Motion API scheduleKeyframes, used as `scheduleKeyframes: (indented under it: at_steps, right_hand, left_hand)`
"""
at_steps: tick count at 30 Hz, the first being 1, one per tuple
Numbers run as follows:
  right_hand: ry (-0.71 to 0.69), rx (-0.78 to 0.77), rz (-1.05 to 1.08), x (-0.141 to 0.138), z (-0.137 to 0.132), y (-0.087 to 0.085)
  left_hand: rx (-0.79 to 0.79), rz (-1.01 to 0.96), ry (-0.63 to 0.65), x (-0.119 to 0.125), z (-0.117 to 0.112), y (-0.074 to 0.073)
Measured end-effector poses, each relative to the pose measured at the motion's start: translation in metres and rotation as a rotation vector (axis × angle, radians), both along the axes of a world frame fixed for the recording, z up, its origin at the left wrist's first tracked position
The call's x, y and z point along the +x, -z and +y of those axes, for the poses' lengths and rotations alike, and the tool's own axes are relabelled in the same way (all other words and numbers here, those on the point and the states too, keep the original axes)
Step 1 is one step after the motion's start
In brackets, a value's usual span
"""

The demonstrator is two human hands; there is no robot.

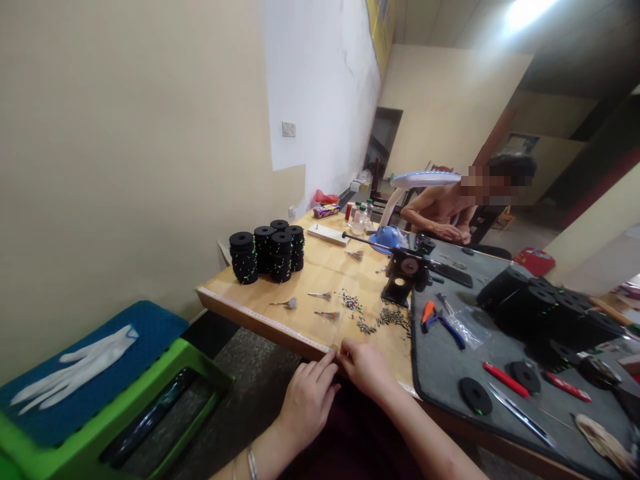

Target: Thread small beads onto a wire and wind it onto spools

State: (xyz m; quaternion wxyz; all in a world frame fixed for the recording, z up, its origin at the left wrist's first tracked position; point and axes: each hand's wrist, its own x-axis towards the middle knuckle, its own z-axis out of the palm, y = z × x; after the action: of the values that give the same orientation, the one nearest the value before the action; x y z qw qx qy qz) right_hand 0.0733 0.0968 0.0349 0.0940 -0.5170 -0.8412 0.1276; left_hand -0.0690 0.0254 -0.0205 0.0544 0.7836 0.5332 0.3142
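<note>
A cream-walled room holds a wooden worktop [320, 280] with a pale strip [265, 321] along its near edge. The left hand [306, 403] and right hand [363, 367] meet at that edge, their fingers [327, 363] drawn narrow and close together (whether they pinch something there is too fine to tell). Coloured beads [351, 301] and small dark metal pieces [393, 319] lie scattered just beyond them, near small feathery tufts [289, 304]. Stacked black foam spools [265, 253] stand to the left, and a seated person [435, 213] rests both hands across the worktop.
</note>
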Motion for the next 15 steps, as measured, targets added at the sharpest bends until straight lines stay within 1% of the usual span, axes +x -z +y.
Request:
scheduleKeyframes:
  at_steps: [4, 9, 12, 15]
  right_hand:
    - [0.02, -0.042, 0.014, -0.001, 0.002, -0.002]
    - [0.053, -0.12, 0.083, 0.006, 0.004, -0.001]
    - [0.074, -0.189, 0.137, 0.015, 0.006, 0.004]
    - [0.086, -0.277, 0.191, 0.025, 0.006, 0.01]
  left_hand:
    - [0.002, 0.109, -0.07, 0.007, 0.001, -0.001]
    - [0.005, 0.299, -0.137, 0.018, 0.001, -0.009]
    - [-0.003, 0.385, -0.139, 0.02, 0.002, -0.013]
    - [-0.017, 0.417, -0.122, 0.022, 0.005, -0.016]
